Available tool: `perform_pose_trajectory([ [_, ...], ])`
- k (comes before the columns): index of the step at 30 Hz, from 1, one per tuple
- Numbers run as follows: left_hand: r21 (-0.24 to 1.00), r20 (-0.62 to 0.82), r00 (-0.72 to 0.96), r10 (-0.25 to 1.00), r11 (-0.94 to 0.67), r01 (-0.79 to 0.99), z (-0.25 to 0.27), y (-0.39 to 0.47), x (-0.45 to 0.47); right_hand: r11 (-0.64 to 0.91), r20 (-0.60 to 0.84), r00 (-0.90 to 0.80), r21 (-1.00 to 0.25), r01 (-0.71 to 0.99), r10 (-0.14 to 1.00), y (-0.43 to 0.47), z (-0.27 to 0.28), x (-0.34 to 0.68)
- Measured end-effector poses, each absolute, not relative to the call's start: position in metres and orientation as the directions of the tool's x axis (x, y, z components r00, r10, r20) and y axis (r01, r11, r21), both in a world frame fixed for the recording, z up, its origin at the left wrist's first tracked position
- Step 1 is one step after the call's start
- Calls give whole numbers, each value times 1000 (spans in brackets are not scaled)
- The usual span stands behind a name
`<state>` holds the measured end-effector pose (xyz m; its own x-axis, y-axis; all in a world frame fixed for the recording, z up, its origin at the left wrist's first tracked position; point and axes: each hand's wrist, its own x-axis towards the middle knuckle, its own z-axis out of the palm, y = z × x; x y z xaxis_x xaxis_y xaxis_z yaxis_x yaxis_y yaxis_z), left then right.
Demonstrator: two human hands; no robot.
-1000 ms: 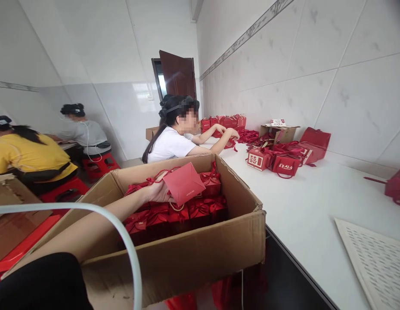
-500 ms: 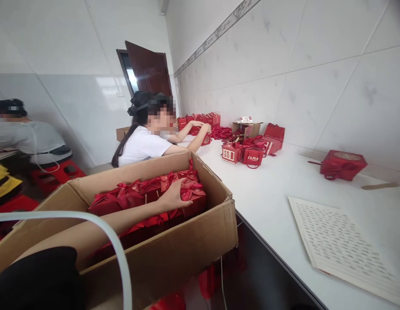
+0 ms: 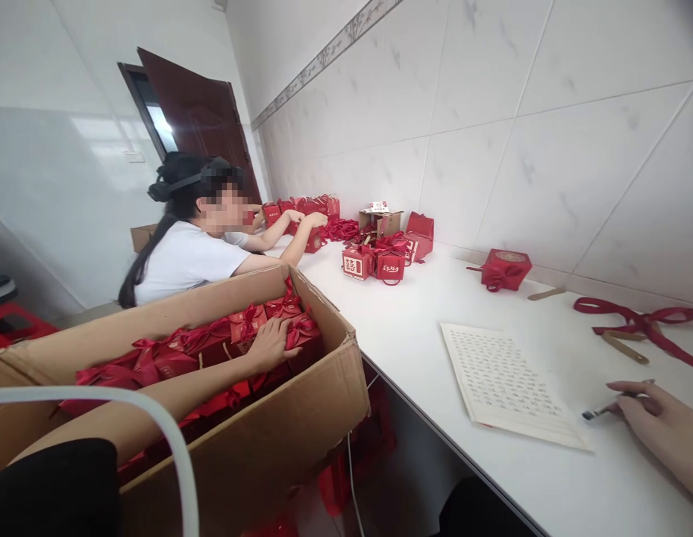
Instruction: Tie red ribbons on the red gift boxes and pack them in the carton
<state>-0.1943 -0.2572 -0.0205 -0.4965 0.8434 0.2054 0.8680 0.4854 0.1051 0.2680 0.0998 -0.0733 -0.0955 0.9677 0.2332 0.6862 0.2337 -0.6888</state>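
Note:
Inside a cardboard carton (image 3: 318, 403), my left hand (image 3: 272, 344) rests on the ribbon-tied tops of red gift boxes (image 3: 161, 363). Its fingers are apart and partly stretched, with nothing gripped between them. At the right, my right hand (image 3: 656, 425) is closed around a pen (image 3: 603, 410), whose tip points left, close to the white table. A sheet of paper (image 3: 508, 380) covered in rows of handwritten marks lies just left of that pen. Beyond it, a red ribbon bow (image 3: 640, 319) lies on the table.
A co-worker in a white top (image 3: 195, 257) handles red boxes at the far end of the table (image 3: 405, 321). A single red box (image 3: 506, 270) stands by the wall; more red boxes (image 3: 374, 262) are grouped farther back. A white cable (image 3: 150, 409) crosses in front of my left arm.
The view has swung right, bringing my right hand with the pen and the ribbon bow into sight. My left hand stays among the boxes, its fingers now lying flatter.

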Motion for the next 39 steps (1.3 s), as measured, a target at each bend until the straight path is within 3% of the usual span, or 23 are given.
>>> perform_pose_trajectory([
  [2,76,193,-512,837,508,858,-16,-253,-191,27,-6,-46,-735,678,999,84,-54,260],
  [7,0,164,-454,876,460,888,26,-226,-180,50,57,-2,-869,492,998,46,-38,251],
  [9,-107,233,-381,895,413,904,55,-207,-169,95,87,-38,-926,366,995,36,-44,255],
  [13,-247,452,-23,892,150,957,98,-144,-128,142,146,1,-967,213,989,20,-54,261],
  [15,-265,460,146,876,-21,964,100,-103,-95,224,240,83,-961,161,967,14,-54,260],
  [17,-254,376,312,872,-227,940,88,-59,-56,301,321,130,-941,152,938,9,-50,254],
  [19,-172,260,420,869,-387,906,65,-19,-16,350,372,129,-922,165,919,6,-48,248],
  [20,-61,206,393,896,-389,919,52,0,2,367,388,112,-914,172,915,6,-47,246],
  [21,79,152,306,940,-320,944,37,16,18,384,402,87,-907,172,912,5,-47,244],
  [23,201,105,222,969,-239,950,9,42,42,404,414,34,-901,155,910,5,-49,243],
  [28,422,95,72,993,-106,900,-39,71,60,317,311,-84,-945,75,947,11,-57,245],
  [34,534,18,196,980,-175,827,-39,73,49,102,108,-215,-994,-39,971,18,-56,241],
  [39,475,-67,354,933,-282,834,-31,65,45,18,29,-148,-997,-74,989,18,-52,238],
])
